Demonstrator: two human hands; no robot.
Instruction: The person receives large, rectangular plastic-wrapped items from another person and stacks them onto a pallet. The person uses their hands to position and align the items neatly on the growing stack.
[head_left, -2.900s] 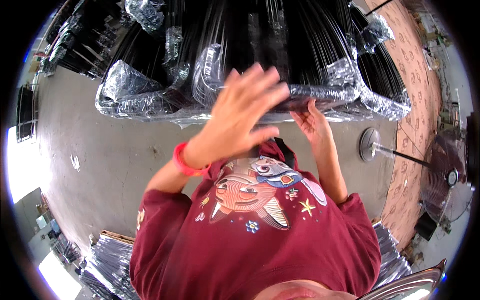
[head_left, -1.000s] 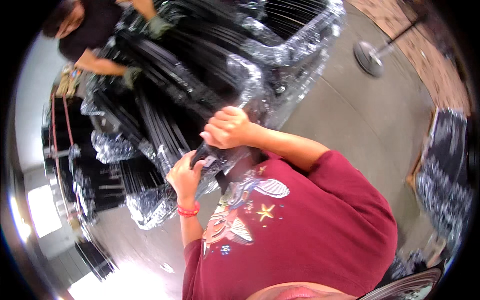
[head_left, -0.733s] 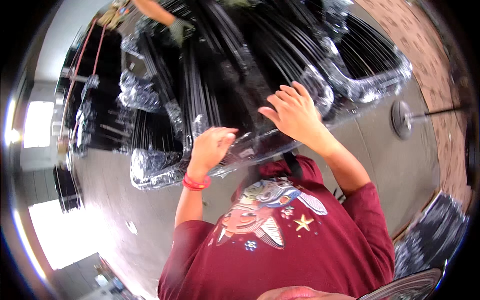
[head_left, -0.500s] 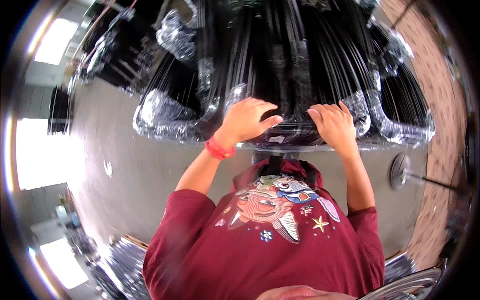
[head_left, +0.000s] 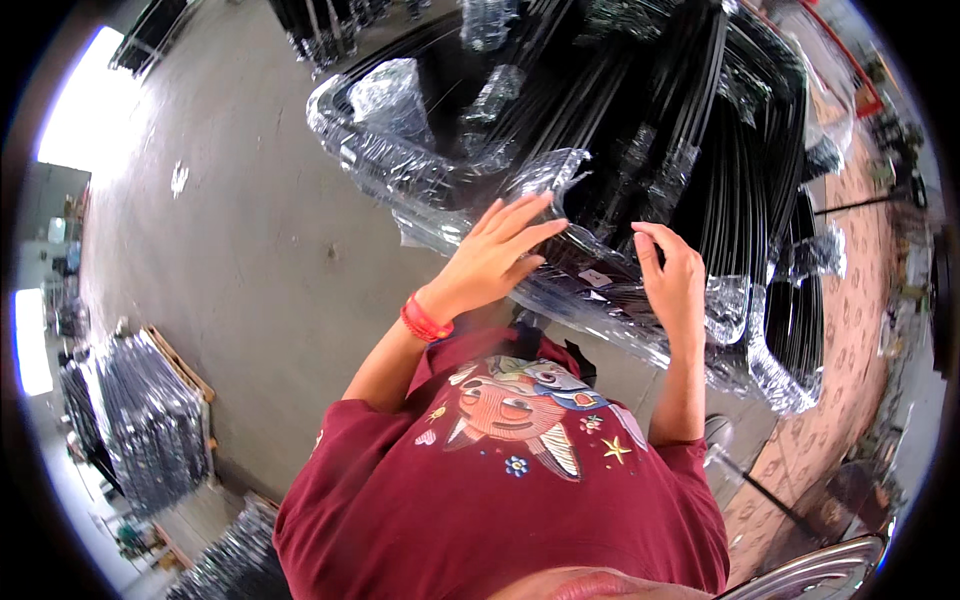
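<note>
In front of me lies a large stack of black tubular frames (head_left: pixel 735 200), bundled in clear plastic film (head_left: pixel 400 180) along its edges and corners. My left hand (head_left: pixel 503 247), with a red bracelet on its wrist, is palm down at the stack's near edge. Its fingers are spread over a loose flap of film (head_left: pixel 548 175); whether they touch it is hard to tell. My right hand (head_left: pixel 672 275) is at the same edge farther right, thumb apart from the bent fingers, nothing visible in it. A small white label (head_left: pixel 595 278) shows on the stack between both hands.
Grey concrete floor (head_left: pixel 270 250) stretches to the left. Wrapped bundles (head_left: pixel 145 425) on pallets stand at lower left, with more dark frames (head_left: pixel 320 30) at the far side. A pole with a round base (head_left: pixel 718 432) stands at right, beside a patterned tan strip (head_left: pixel 850 300).
My view has turned, so the stack now sits slanted and more floor shows at left. The left hand's fingers have spread further, and a film flap stands up beside them.
</note>
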